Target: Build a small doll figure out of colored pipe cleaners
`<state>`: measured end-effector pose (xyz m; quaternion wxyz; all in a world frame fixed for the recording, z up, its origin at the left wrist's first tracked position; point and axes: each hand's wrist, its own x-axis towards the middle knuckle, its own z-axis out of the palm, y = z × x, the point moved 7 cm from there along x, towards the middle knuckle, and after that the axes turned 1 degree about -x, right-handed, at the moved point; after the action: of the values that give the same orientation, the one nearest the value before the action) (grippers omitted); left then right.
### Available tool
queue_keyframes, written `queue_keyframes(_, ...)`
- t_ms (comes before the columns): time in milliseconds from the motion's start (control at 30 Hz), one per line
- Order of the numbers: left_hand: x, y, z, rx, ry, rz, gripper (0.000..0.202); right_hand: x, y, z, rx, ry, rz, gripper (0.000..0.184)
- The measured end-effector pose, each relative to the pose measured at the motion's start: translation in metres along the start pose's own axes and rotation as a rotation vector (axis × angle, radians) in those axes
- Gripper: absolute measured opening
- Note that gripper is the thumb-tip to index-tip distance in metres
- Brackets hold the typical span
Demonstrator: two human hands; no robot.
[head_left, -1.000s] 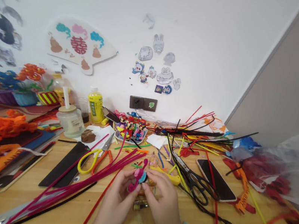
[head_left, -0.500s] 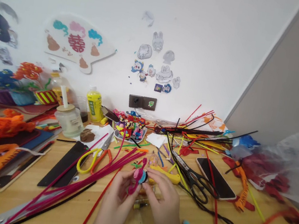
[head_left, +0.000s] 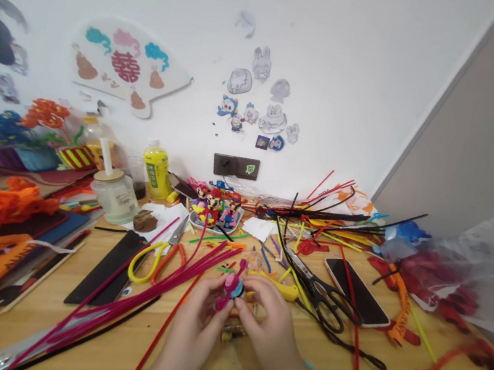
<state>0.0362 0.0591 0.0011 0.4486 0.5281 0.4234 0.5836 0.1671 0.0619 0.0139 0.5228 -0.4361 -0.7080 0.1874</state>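
Note:
My left hand (head_left: 196,314) and my right hand (head_left: 266,319) meet at the middle of the wooden table (head_left: 41,327). Their fingertips pinch a small twisted piece of magenta pipe cleaner (head_left: 227,287) from both sides. A blue and black part (head_left: 238,290) shows at its centre. Partly under my right hand lies a yellow-handled tool (head_left: 280,289). A loose bundle of magenta pipe cleaners (head_left: 131,295) stretches to the left of my left hand.
Black-handled scissors (head_left: 326,304) and a phone (head_left: 354,293) lie to the right. Yellow-handled scissors (head_left: 145,263) lie left. Pipe cleaners are strewn across the table, with a plate of small figures (head_left: 213,211) and a glass jar (head_left: 114,195) at the back.
The view has drifted slightly, so the wall and table sit a little higher and further left. My hands stay together on the magenta piece, which now stands more upright.

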Motion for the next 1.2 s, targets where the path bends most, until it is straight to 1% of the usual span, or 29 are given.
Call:
queue_keyframes(100, 0.001, -0.002, 0.001, -0.008, -0.017, -0.011, 0.020, 0.002, 0.011, 0.004, 0.166, -0.048, 0.162, 0.015)
queue_keyframes(200, 0.002, -0.005, 0.001, 0.002, -0.040, -0.025, 0.023, 0.005, 0.018, 0.004, 0.271, -0.045, 0.291, 0.013)
queue_keyframes(333, 0.006, -0.010, 0.000, -0.002, -0.093, -0.051, 0.027, 0.007, 0.030, 0.008, 0.482, -0.077, 0.472, 0.021)
queue_keyframes(400, 0.009, -0.008, -0.001, 0.035, -0.119, -0.018, 0.027, 0.007, 0.035, 0.012, 0.612, -0.115, 0.550, 0.026)
queue_keyframes(500, 0.012, 0.001, -0.002, 0.101, -0.138, 0.063, 0.026, 0.005, 0.038, 0.018, 0.811, -0.173, 0.636, 0.032)
queue_keyframes(633, 0.010, 0.019, -0.001, 0.207, -0.166, 0.173, 0.030, 0.003, 0.035, 0.026, 1.036, -0.242, 0.677, 0.031)
queue_keyframes(733, 0.006, 0.034, 0.001, 0.387, -0.201, 0.305, 0.031, -0.001, 0.031, 0.033, 1.150, -0.323, 0.677, 0.032)
queue_keyframes(833, 0.001, 0.044, 0.002, 0.581, -0.202, 0.435, 0.035, -0.004, 0.031, 0.038, 1.234, -0.336, 0.681, 0.029)
queue_keyframes(900, -0.002, 0.047, 0.002, 0.664, -0.180, 0.489, 0.038, -0.005, 0.033, 0.039, 1.261, -0.314, 0.690, 0.028)
queue_keyframes(1000, -0.007, 0.048, 0.004, 0.714, -0.162, 0.523, 0.039, -0.008, 0.034, 0.040, 1.278, -0.304, 0.716, 0.031)
queue_keyframes(1133, -0.015, 0.052, 0.010, 0.753, -0.140, 0.546, 0.039, -0.011, 0.032, 0.038, 1.259, -0.339, 0.719, 0.034)
queue_keyframes(1200, -0.021, 0.058, 0.013, 0.780, -0.134, 0.586, 0.039, -0.014, 0.032, 0.037, 1.227, -0.357, 0.710, 0.035)
